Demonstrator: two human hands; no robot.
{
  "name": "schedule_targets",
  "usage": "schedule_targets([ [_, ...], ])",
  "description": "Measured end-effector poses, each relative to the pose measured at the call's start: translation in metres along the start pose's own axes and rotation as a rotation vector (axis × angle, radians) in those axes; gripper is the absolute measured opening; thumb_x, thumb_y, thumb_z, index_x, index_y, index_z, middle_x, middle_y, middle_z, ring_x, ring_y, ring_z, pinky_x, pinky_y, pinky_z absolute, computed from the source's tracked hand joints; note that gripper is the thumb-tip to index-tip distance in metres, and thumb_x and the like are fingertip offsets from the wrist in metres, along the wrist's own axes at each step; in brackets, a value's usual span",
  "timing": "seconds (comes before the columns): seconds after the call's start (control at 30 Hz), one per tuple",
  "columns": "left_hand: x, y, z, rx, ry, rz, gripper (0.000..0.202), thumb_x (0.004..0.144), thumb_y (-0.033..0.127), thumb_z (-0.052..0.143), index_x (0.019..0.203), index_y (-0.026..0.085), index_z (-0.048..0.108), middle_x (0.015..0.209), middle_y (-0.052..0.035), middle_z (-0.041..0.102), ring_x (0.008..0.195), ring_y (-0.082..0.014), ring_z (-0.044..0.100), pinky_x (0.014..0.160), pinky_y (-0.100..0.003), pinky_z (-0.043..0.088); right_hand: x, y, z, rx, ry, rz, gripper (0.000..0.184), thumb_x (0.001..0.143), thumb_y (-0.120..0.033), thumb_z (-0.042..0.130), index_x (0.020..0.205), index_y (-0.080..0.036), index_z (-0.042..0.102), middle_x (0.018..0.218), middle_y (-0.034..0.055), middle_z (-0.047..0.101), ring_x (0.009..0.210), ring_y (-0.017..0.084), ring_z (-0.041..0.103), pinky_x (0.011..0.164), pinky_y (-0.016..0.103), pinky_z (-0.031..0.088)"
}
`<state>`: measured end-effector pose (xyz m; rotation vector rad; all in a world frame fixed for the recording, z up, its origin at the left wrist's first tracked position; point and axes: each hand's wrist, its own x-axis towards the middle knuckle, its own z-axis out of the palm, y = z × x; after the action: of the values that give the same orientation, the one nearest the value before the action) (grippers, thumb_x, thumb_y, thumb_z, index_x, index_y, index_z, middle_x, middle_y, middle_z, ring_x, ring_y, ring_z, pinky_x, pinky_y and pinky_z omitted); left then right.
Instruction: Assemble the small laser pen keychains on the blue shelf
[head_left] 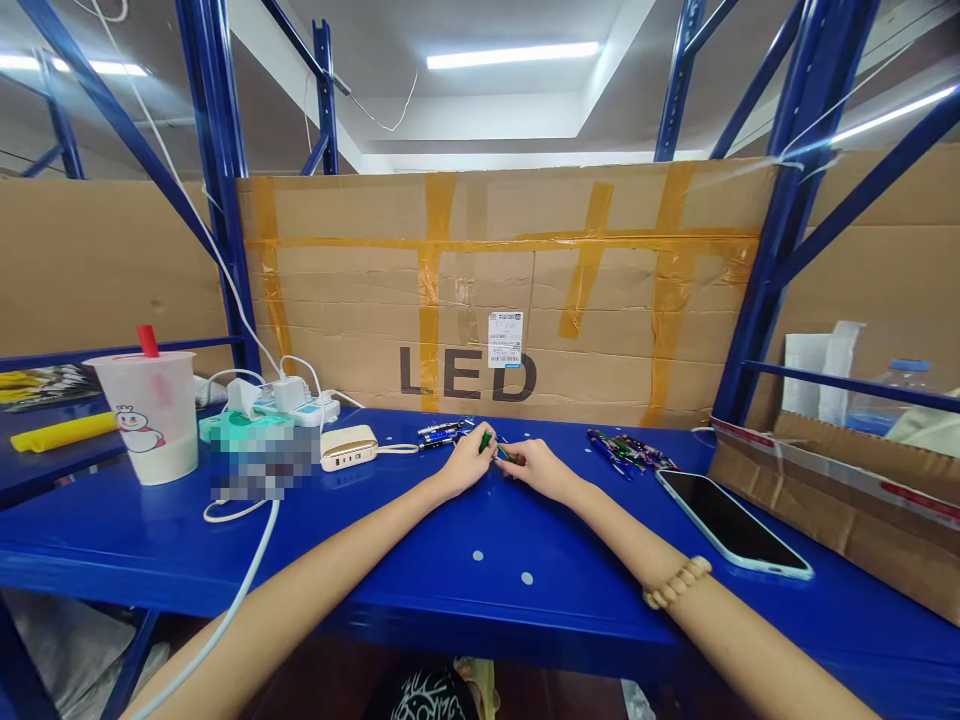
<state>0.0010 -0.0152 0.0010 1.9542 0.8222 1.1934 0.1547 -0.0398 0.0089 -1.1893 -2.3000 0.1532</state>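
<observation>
Left hand (469, 460) and right hand (536, 470) close together above the middle of the blue steel counter (465, 600), both clamped on a slim green pen (487, 442) held between them, just above the counter. Pen angled across the small gap between the hands, mostly hidden by the fingers, its exact form too small to make out.

Just beyond the left hand, a small cluster of dark and metallic pens (440, 434) lying flat on the counter. Well to the right of the right hand, a loose heap of blue, green and purple pens (630, 452). Nearer the right forearm, a smartphone in a pale blue case (731, 522), screen up and dark, set at an angle. Around the right wrist, a bracelet of wooden beads (679, 582). Farther right of that hand, a low cardboard tray (840, 500) holding a plastic bottle (896, 400).

Left of the left hand, a cream power bank (349, 447) with a white cord, then a power strip (296, 408) with white chargers plugged in, beside a pixelated patch (262, 462) hiding whatever lies there. Farther left, a plastic cup with a red straw (150, 415) and a yellow tube (64, 432). Ahead of both hands, a taped cardboard sheet (465, 290) printed "LED", with a barcode label (505, 338).
</observation>
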Motion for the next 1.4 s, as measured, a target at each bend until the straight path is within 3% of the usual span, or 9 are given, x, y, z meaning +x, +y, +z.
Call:
schedule_targets([
  [0.3,-0.0021,0.0056,0.0013,0.095,0.020,0.079,0.015,0.078,0.011,0.043,0.068,0.021,0.039,0.060,0.0056,0.043,0.058,-0.0118,0.038,0.059,-0.023,0.030,-0.0014,0.0014,0.0002,0.105,0.006,-0.017,0.026,0.084,-0.026,0.045,0.062,-0.017,0.055,0.056,0.0010,0.063,0.052,0.014,0.059,0.055,0.022,0.042],
  [0.63,0.0018,-0.0008,0.0002,0.006,0.103,0.007,0.020,0.079,0.021,0.049,0.068,0.020,0.033,0.059,0.0079,0.037,0.051,-0.0079,0.037,0.055,-0.021,0.032,0.0014,0.0004,0.0038,0.117,0.106,-0.021,0.029,0.084,-0.030,0.042,0.062,-0.017,0.058,0.049,-0.0021,0.056,0.048,0.013,0.053,0.053,0.022,0.038],
  [0.87,0.0028,-0.0025,0.0008,-0.103,0.098,-0.036,0.022,0.080,0.023,0.051,0.070,0.020,0.032,0.062,0.0077,0.045,0.045,-0.0048,0.042,0.049,-0.019,0.034,0.0026,0.0040,0.0050,0.105,0.154,-0.009,0.030,0.084,-0.029,0.039,0.074,-0.016,0.064,0.050,-0.0015,0.055,0.048,0.013,0.051,0.052,0.022,0.037],
  [1.17,0.0019,0.0001,-0.0002,-0.204,0.095,-0.101,0.043,0.062,0.031,0.073,0.070,0.019,0.033,0.075,0.0029,0.059,0.045,-0.0028,0.048,0.043,-0.016,0.034,0.0026,0.0084,0.0044,0.113,0.251,0.003,0.029,0.084,-0.030,0.040,0.080,-0.017,0.065,0.058,0.0006,0.057,0.052,0.015,0.051,0.053,0.024,0.037],
  [1.4,0.0028,0.0002,-0.0020,-0.318,0.061,-0.135,0.046,0.060,0.036,0.074,0.069,0.019,0.032,0.062,0.0069,0.055,0.039,-0.0014,0.043,0.038,-0.015,0.030,0.0053,0.0077,0.0089,0.225,0.288,0.034,0.035,0.083,-0.038,0.040,0.085,-0.016,0.067,0.057,0.0000,0.055,0.051,0.014,0.049,0.053,0.024,0.039],
])
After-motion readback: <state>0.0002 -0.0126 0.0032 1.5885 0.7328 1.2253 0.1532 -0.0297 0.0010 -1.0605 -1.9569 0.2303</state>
